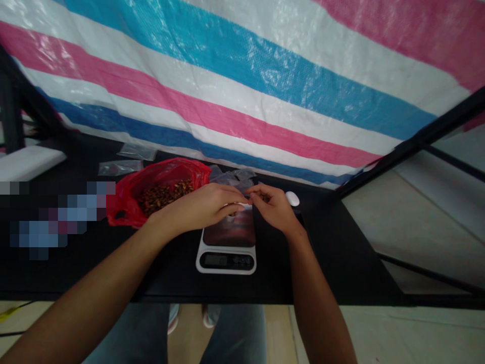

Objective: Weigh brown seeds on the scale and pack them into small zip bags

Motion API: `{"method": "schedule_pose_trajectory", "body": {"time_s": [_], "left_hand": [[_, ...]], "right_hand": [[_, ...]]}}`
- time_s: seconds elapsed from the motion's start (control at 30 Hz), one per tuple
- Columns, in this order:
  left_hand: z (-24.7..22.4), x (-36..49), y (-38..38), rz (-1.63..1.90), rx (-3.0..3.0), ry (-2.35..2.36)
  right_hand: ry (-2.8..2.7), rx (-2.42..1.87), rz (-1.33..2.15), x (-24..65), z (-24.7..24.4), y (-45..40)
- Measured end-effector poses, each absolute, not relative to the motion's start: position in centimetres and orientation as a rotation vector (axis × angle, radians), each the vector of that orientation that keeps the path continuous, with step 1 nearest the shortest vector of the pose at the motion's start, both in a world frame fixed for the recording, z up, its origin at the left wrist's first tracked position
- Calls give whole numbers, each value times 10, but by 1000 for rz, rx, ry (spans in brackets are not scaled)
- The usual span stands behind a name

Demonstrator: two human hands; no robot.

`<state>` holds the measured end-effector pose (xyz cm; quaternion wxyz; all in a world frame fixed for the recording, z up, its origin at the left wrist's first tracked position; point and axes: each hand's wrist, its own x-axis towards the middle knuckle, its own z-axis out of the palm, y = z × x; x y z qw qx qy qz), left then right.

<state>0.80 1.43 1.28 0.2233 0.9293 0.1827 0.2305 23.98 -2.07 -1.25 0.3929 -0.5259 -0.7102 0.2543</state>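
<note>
Over the back of a white kitchen scale (226, 269) with a dark shiny plate, my two hands come together. My left hand (217, 202) has its thumb and fingers closed on a small clear plastic bag (232, 214), mostly hidden, with a few brown bits showing in it. From the other side my right hand (271, 205) pinches the bag's edge, fingers curled. Left of the scale, an open red plastic bag (131, 184) holds many small brown dried pieces (161, 197), partly behind my left wrist. The scale's display is too dim to read.
Clear plastic bags (120, 168) lie behind the red bag, with more (231, 175) behind my hands. A white oval object (292, 198) sits right of my right hand. A striped sheet (227, 101) hangs behind the black table (341, 253); black frame bars (409, 136) stand right.
</note>
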Motion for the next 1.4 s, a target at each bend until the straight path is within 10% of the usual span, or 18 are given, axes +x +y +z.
{"method": "schedule_pose_trajectory", "body": {"time_s": [0.57,0.97,1.23,1.4], "left_hand": [[19,-35,12,-332,2429,1221],[31,-18,13,548,2519,831],[31,-36,26,556,2597,1087],[14,-78,55,-53,2428,1366]], "right_hand": [[-1815,-1356,637,242,-20,-17],[-1842,-1382,609,241,-19,-18],[-1841,-1377,606,240,-17,-19],[-1858,-1383,604,239,-16,-19]]}}
